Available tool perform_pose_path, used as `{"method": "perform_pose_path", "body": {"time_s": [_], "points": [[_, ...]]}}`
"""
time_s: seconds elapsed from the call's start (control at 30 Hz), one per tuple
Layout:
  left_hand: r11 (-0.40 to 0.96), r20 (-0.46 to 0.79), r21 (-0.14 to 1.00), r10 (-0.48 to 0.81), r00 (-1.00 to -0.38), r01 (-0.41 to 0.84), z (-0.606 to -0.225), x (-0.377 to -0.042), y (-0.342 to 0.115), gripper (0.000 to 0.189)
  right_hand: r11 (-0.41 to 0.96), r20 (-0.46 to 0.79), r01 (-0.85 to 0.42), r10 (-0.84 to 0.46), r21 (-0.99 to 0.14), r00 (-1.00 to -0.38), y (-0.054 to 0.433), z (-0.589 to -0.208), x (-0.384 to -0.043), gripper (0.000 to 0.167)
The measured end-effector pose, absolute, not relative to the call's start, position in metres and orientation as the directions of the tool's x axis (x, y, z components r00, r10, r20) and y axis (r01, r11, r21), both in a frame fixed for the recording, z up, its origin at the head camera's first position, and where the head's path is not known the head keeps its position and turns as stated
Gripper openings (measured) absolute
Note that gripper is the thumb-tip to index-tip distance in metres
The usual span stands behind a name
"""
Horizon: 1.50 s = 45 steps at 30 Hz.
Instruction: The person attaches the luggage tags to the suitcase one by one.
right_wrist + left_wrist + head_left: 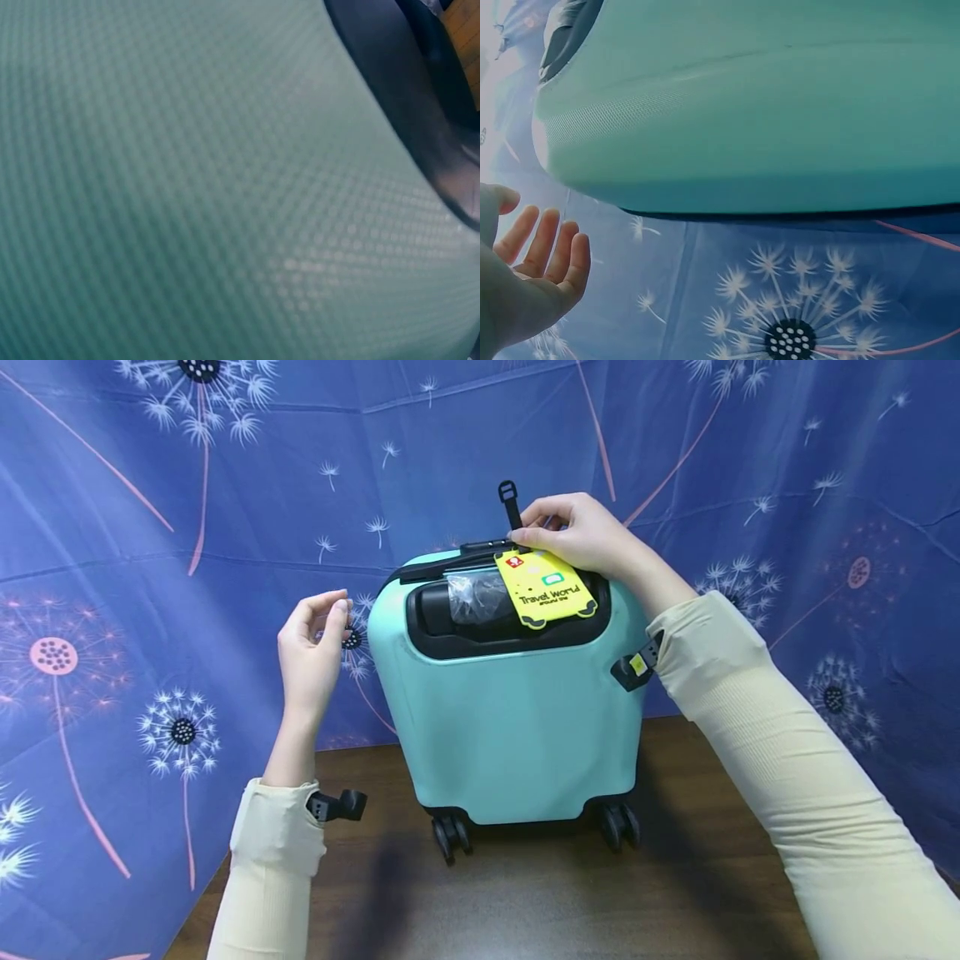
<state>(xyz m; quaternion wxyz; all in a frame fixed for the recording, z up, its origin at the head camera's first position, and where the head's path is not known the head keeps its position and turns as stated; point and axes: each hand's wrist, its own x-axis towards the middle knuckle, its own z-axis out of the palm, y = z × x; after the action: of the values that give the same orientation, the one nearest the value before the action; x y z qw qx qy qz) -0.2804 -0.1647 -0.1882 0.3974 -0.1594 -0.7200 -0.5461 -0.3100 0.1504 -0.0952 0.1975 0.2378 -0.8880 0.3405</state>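
A mint-green suitcase (517, 727) stands upright on its black wheels. My right hand (581, 531) is at its top edge and pinches the black strap (512, 508) of a yellow luggage tag (551, 597). The strap's buckle end sticks up above the fingers, while the tag hangs over the dark handle recess. In the right wrist view an edge of the tag (463, 45) shows at the upper corner; that hand is out of sight there. Left of the suitcase my left hand (311, 639) is raised, holding nothing, its fingers loosely bent (544, 244) in the left wrist view.
Clear plastic wrap (476, 596) covers part of the handle in the recess. Beneath the wheels lies a brown wooden tabletop (510, 893). A blue cloth (247, 518) with dandelion prints hangs close behind and along the left. Each wrist carries a black camera mount (337, 806).
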Motion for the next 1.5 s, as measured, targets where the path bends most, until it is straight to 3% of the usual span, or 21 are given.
{"method": "perform_pose_path", "body": {"time_s": [0.63,1.1,1.5], "points": [[0.415,0.763,0.595,-0.024,-0.645,0.688,-0.134,-0.296,-0.126,0.026,0.654,0.52,-0.564,-0.291,-0.504,-0.803,0.15,-0.095,-0.309,0.031],[0.528,0.667,0.576,0.137,-0.732,0.624,-0.113,-0.307,-0.092,0.028,0.66,0.499,-0.544,-0.283,-0.518,-0.819,0.15,-0.095,-0.309,0.033],[0.632,0.612,0.497,0.231,-0.756,0.595,-0.098,-0.318,-0.059,0.027,0.647,0.496,-0.559,-0.305,-0.519,-0.813,0.148,-0.094,-0.309,0.032]]}}
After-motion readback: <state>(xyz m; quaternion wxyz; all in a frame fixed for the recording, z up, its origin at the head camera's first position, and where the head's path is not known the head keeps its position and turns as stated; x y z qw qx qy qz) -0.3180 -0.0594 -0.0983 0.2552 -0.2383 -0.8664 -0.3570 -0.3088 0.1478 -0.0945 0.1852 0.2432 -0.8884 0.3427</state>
